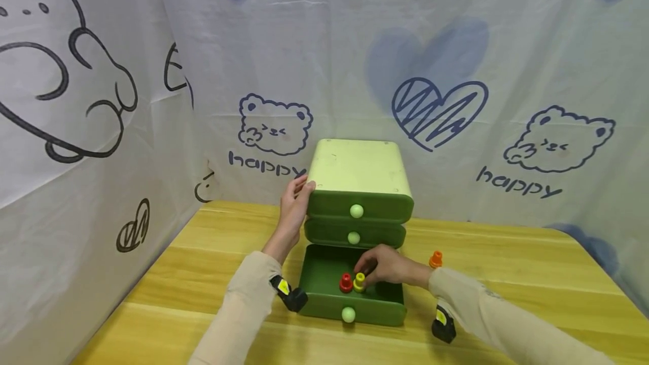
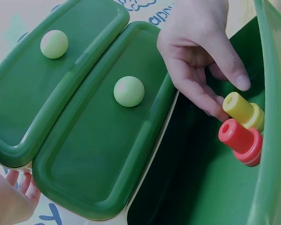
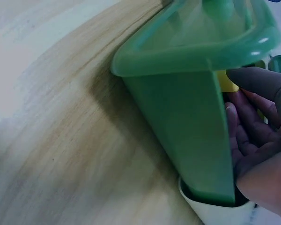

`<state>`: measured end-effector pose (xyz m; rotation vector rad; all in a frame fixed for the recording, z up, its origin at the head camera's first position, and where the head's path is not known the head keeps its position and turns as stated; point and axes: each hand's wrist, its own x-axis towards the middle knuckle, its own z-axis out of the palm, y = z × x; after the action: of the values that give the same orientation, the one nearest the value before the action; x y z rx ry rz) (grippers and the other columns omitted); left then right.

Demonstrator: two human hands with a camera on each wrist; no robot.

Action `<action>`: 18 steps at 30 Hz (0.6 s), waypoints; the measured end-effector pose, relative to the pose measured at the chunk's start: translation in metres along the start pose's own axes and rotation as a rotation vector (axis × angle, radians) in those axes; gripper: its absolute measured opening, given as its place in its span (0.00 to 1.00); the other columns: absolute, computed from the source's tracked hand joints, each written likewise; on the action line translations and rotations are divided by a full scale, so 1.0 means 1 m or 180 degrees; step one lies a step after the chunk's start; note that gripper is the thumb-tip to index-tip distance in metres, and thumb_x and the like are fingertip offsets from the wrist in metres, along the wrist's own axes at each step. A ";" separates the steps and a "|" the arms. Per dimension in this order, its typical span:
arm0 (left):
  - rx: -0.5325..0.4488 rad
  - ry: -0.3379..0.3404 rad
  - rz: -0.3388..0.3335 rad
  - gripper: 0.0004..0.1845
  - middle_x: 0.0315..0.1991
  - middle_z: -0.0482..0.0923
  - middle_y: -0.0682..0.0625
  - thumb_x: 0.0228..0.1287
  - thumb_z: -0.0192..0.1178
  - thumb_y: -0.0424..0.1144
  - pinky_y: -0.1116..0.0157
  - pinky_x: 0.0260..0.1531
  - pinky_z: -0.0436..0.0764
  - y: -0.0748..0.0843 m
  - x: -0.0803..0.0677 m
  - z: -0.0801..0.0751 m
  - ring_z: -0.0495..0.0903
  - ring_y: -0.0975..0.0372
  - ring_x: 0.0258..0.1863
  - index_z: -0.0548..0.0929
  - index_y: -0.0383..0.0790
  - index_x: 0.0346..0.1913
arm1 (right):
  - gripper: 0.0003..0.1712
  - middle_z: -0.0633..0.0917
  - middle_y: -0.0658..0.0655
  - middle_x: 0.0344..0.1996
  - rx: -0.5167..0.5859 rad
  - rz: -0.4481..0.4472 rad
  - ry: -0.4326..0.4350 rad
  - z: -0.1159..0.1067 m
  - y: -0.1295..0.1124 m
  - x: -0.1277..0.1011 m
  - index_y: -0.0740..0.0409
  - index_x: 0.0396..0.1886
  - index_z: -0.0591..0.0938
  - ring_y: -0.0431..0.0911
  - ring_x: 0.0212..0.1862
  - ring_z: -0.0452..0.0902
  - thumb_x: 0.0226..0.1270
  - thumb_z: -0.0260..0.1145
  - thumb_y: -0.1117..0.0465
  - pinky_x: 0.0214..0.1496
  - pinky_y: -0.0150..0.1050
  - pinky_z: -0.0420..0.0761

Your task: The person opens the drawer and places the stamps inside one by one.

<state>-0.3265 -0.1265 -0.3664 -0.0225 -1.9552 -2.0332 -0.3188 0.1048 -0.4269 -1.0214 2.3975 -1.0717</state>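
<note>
A small drawer cabinet (image 1: 360,165) with a pale green top and dark green drawer fronts stands on the table. Its bottom drawer (image 1: 324,263) is pulled out; the two above are closed. Inside it, a red stepped plastic peg (image 1: 346,283) and a yellow stepped plastic peg (image 1: 359,282) stand upright side by side. My right hand (image 1: 387,266) reaches into the drawer, thumb and fingers spread around the yellow peg (image 2: 241,108) without a plain pinch. My left hand (image 1: 295,207) rests against the cabinet's upper left side, fingers fairly straight.
An orange peg (image 1: 436,259) stands on the wooden table (image 1: 507,275) right of the cabinet, beyond my right wrist. Close behind the cabinet hangs a printed cloth (image 1: 345,72), and another cloth wall (image 1: 76,185) borders the left. The drawer's round knob (image 1: 348,315) sticks out in front.
</note>
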 end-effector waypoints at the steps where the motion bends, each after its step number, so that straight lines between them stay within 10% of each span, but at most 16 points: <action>1: 0.0000 0.0002 -0.0007 0.28 0.62 0.66 0.40 0.67 0.55 0.46 0.46 0.55 0.70 0.000 0.000 0.000 0.67 0.48 0.59 0.69 0.39 0.67 | 0.13 0.86 0.55 0.34 0.0005 -0.0001 0.0016 -0.001 -0.001 -0.001 0.67 0.38 0.85 0.47 0.39 0.82 0.50 0.74 0.72 0.37 0.33 0.81; 18: -0.0049 0.0047 -0.0109 0.27 0.62 0.67 0.39 0.67 0.55 0.45 0.47 0.56 0.70 0.004 0.001 0.000 0.67 0.49 0.59 0.69 0.38 0.67 | 0.18 0.85 0.53 0.40 0.0240 0.0094 0.0500 -0.018 -0.004 -0.033 0.66 0.47 0.84 0.51 0.38 0.79 0.67 0.66 0.55 0.36 0.44 0.81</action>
<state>-0.3264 -0.1267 -0.3618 0.0223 -1.9441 -2.0640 -0.3034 0.1363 -0.4119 -0.9045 2.4642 -1.2647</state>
